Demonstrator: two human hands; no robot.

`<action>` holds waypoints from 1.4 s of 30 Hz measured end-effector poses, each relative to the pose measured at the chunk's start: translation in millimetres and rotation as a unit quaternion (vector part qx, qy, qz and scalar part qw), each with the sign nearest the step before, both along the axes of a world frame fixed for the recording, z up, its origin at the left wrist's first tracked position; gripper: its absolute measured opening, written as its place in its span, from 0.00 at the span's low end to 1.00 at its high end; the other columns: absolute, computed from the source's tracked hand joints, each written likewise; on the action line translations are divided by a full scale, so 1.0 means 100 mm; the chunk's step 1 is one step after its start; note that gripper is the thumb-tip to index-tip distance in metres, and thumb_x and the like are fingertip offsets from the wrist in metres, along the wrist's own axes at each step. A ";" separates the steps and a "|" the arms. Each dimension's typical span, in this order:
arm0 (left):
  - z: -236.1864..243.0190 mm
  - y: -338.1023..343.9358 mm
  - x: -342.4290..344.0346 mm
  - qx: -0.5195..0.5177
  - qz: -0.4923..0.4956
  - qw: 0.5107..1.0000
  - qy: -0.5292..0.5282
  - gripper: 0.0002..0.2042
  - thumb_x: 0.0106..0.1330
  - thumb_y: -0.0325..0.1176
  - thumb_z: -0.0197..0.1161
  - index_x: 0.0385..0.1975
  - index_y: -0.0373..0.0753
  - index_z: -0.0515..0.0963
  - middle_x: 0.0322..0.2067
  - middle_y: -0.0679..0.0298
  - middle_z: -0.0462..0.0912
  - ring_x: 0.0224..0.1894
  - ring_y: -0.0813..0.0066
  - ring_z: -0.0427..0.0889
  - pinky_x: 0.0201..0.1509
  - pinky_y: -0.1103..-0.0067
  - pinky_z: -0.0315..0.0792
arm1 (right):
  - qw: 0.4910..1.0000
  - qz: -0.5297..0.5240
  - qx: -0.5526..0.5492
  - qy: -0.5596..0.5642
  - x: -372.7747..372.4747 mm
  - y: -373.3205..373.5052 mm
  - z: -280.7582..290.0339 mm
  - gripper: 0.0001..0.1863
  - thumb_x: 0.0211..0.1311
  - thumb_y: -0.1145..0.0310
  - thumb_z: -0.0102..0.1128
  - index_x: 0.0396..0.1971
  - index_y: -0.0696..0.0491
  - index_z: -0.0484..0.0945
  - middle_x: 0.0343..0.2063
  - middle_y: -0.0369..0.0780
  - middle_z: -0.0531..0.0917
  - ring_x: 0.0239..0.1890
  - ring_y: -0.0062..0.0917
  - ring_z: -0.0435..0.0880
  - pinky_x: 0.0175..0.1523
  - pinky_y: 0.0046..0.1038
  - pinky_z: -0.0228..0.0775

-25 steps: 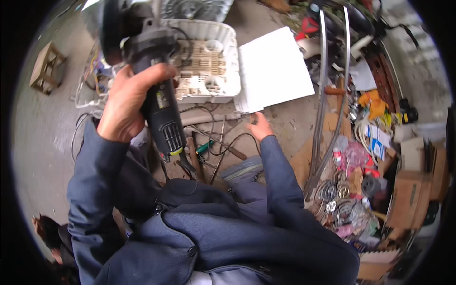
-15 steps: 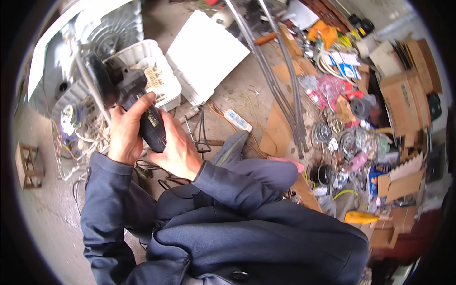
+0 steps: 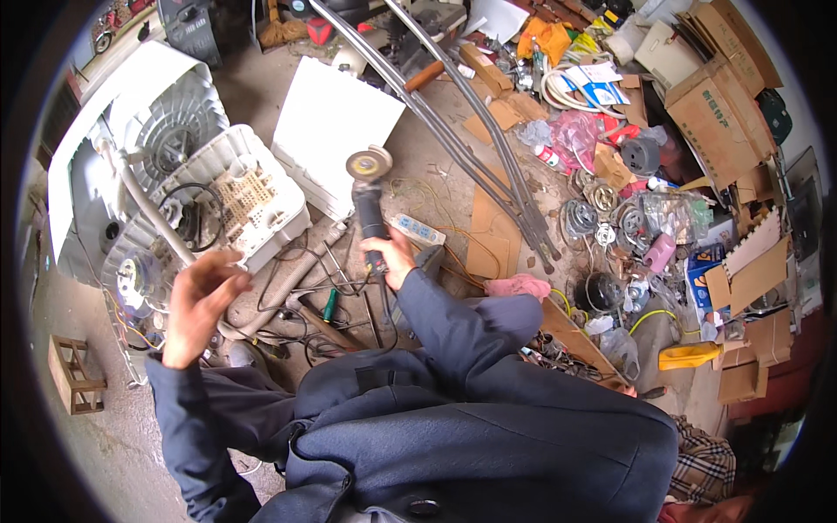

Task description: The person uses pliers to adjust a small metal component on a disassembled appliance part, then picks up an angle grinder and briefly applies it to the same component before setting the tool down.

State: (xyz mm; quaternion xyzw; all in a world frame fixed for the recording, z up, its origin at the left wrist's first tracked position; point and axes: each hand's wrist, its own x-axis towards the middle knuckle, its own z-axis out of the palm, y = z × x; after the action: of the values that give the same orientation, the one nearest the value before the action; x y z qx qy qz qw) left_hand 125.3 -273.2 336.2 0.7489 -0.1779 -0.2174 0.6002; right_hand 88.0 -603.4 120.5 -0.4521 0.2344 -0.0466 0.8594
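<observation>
A black angle grinder with a round disc at its far end is gripped near its rear by my right hand. The disc rises in front of the edge of a white panel. My left hand is raised with loosely bent fingers and nothing visible in it. It hovers close to the front edge of an opened white appliance, whose plastic tub holds a grid-like insert and a dark ring-shaped hose or belt. Black cables and a green-handled tool lie on the floor between my hands.
A power strip lies just beyond my right hand. Long metal tubes slant across the floor. At the right are coiled wires, bags, a yellow bottle and cardboard boxes. A small wooden stool stands at the left.
My left hand has let go of the grinder and moved down, away from it. My right hand has carried the grinder right, from over the tub to beside the white panel.
</observation>
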 end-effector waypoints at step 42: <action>-1.20 2.47 -0.86 0.013 0.352 0.919 0.178 0.20 0.75 0.35 0.66 0.65 0.41 0.75 0.51 0.59 0.87 0.53 0.66 0.84 0.62 0.68 0.78 | 0.921 -0.258 -0.246 0.160 0.40 -1.87 -1.91 0.25 0.42 0.66 0.80 0.41 0.62 0.82 0.36 0.47 0.86 0.33 0.31 0.88 0.36 0.35 0.80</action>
State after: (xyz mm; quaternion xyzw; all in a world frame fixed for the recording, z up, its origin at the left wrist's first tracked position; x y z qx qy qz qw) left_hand 38.9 -25.9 215.8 0.7199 0.2095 -0.1240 0.6500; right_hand 127.8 -790.4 -70.6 -0.5745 0.4584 -0.2501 0.6303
